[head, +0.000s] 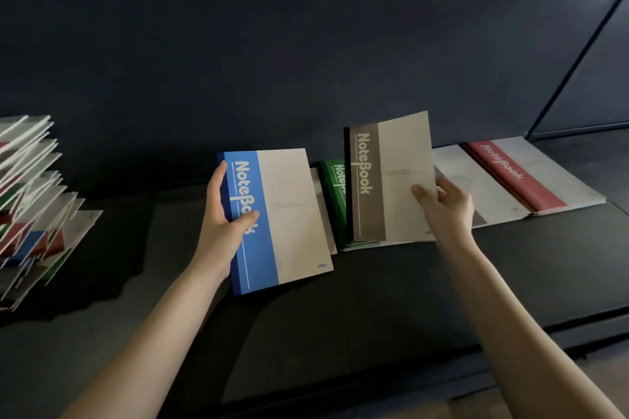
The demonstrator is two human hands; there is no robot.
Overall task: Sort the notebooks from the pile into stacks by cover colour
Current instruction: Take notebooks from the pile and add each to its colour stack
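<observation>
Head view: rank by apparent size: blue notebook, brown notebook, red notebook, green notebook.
1. blue notebook, brown notebook: alike, both nearer camera; unranked.
2. red notebook, lying flat.
3. green notebook, only a strip visible.

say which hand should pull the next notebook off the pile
Left, probably: the left hand is nearer the pile once it drops its blue notebook; the right hand holds a grey notebook farther away.

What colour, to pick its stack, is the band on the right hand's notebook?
Grey-brown, on the notebook in the head view.
</observation>
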